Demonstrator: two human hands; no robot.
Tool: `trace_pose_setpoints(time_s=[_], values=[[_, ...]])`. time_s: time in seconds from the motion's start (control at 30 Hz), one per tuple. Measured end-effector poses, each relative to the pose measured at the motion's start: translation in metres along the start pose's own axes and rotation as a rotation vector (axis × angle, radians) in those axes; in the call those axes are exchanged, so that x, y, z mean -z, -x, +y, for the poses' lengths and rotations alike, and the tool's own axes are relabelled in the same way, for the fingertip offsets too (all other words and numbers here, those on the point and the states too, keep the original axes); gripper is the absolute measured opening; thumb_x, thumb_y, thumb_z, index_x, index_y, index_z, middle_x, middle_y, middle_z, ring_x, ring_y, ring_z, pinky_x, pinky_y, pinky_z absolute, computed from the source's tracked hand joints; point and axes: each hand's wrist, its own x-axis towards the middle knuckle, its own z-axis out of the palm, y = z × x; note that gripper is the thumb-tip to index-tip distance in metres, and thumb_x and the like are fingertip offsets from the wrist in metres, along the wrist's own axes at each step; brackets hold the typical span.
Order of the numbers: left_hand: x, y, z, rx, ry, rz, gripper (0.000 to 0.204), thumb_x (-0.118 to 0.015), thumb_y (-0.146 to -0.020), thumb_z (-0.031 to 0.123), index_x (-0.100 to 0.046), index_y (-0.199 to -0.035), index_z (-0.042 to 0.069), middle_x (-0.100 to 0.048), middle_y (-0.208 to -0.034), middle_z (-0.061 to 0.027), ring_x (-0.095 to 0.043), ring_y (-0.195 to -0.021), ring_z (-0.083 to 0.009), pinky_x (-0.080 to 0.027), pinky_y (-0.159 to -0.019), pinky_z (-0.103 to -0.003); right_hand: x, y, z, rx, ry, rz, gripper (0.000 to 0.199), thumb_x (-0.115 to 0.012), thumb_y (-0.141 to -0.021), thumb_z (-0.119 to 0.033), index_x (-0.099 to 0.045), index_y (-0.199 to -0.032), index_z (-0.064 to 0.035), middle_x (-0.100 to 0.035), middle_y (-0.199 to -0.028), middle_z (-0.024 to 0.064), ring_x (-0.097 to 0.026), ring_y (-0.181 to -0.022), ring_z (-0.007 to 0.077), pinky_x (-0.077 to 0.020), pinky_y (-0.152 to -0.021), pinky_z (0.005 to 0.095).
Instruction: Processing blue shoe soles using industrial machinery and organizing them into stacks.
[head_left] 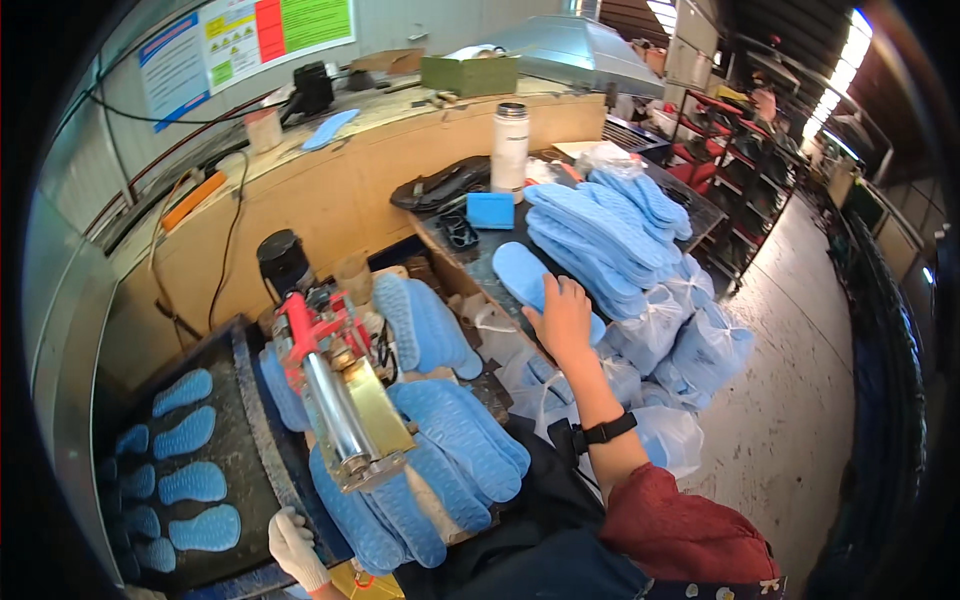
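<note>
On the dark side table (455, 245), a light blue insole (519, 268) lies partly under my bare right hand (562, 318). My thumb is at one edge of this insole and my fingers reach across to the other. Beside it rises a pile of blue insoles (590, 230). At lower left my left hand (293, 548), in a white glove, is at the edge of a dark belt (245, 440); its fingers look curled, but what they touch is hidden. Several blue shoe-sole-shaped pieces (193, 482) lie on that belt. More textured blue insoles (465, 440) are stacked in front of me.
A red and silver pneumatic tool (335, 390) stands over the near stacks. Bags of blue insoles (700, 340) sit right of the table. A white bottle (510, 150) and blue box (490, 210) stand at the table's back. Racks (745, 180) line the walkway (800, 300).
</note>
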Motion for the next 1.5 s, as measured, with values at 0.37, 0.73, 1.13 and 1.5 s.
trace_pose_setpoints(time_s=[0.37, 0.73, 1.13, 1.5], values=[[0.005, 0.012, 0.030, 0.030, -0.075, -0.029, 0.029, -0.048, -0.095, 0.025, -0.065, -0.097, 0.001, -0.062, -0.078, -0.0024, -0.049, -0.058, -0.0068, -0.039, -0.053, -0.021, -0.016, -0.011, 0.030, -0.021, 0.009, -0.192, 0.061, -0.079, -0.064, -0.030, -0.053, -0.113, -0.0054, -0.057, -0.093, 0.0131, -0.055, -0.091, 0.0322, -0.0470, -0.070, 0.0438], [0.006, 0.019, 0.034, 0.023, -0.136, 0.001, 0.029, -0.046, -0.095, 0.022, -0.066, -0.094, 0.001, -0.060, -0.075, -0.0018, -0.049, -0.058, -0.0079, -0.040, -0.054, -0.023, 0.056, -0.072, 0.025, 0.074, -0.228, 0.013, 0.061, -0.074, -0.074, -0.028, -0.050, -0.124, -0.0050, -0.056, -0.119, 0.0172, -0.051, -0.111, 0.0342, -0.0431, -0.090, 0.0438], [0.006, 0.000, 0.004, 0.037, -0.026, 0.006, 0.027, -0.048, -0.095, 0.022, -0.064, -0.096, 0.001, -0.056, -0.070, 0.0005, -0.042, -0.051, -0.0031, -0.032, -0.044, -0.018, 0.040, -0.147, 0.110, -0.156, 0.108, -0.532, 0.090, -0.078, -0.064, -0.038, -0.038, -0.137, -0.0054, -0.061, -0.114, 0.0251, -0.059, -0.106, 0.0368, -0.0464, -0.090, 0.0416], [0.014, 0.006, -0.003, 0.023, -0.010, 0.018, 0.028, -0.049, -0.095, 0.024, -0.065, -0.100, 0.001, -0.058, -0.074, 0.0002, -0.044, -0.053, -0.0029, -0.033, -0.046, -0.018, 0.084, -0.045, -0.006, 0.213, -0.581, -0.299, 0.048, -0.070, -0.079, -0.017, -0.055, -0.123, -0.0040, -0.061, -0.116, 0.0152, -0.060, -0.103, 0.0276, -0.0469, -0.089, 0.0365]])
